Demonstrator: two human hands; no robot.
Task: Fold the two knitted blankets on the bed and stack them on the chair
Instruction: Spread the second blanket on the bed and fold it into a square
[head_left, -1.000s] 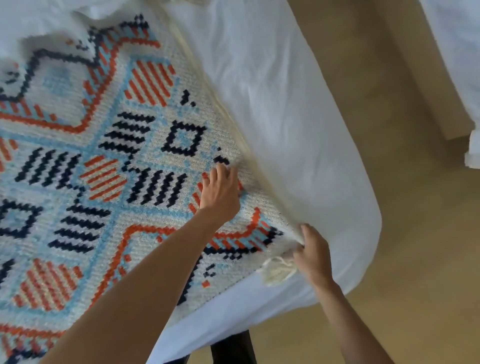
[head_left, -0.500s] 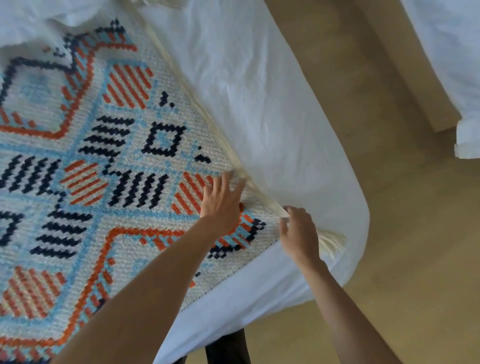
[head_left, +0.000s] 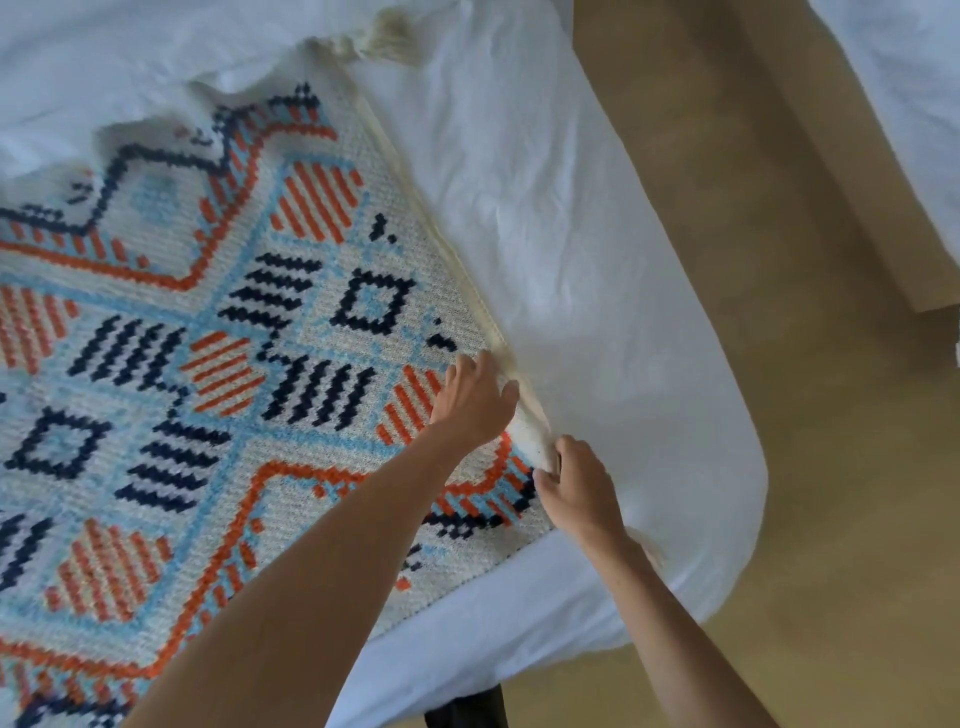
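Observation:
A knitted blanket (head_left: 218, 374) with orange, navy and light-blue geometric patterns lies spread on the white bed (head_left: 597, 291). Its cream edge runs diagonally from a tassel (head_left: 382, 39) at the top down to the near corner. My left hand (head_left: 475, 397) rests flat on the blanket beside that edge, fingers apart. My right hand (head_left: 576, 488) pinches the cream edge close to the near corner. Another tassel (head_left: 647, 545) peeks out from behind my right wrist. No second blanket or chair is identifiable in view.
The bed's rounded corner (head_left: 737, 467) is at the right, with tan floor (head_left: 831, 571) beyond it. A second white-covered bed (head_left: 904, 78) and its tan base fill the top right. A dark object (head_left: 467, 712) shows under the bed's near edge.
My left hand slid toward the cream edge. My right hand moved from the corner tassel up to the edge and gripped it. The camera view shifted, showing more of the blanket's far end.

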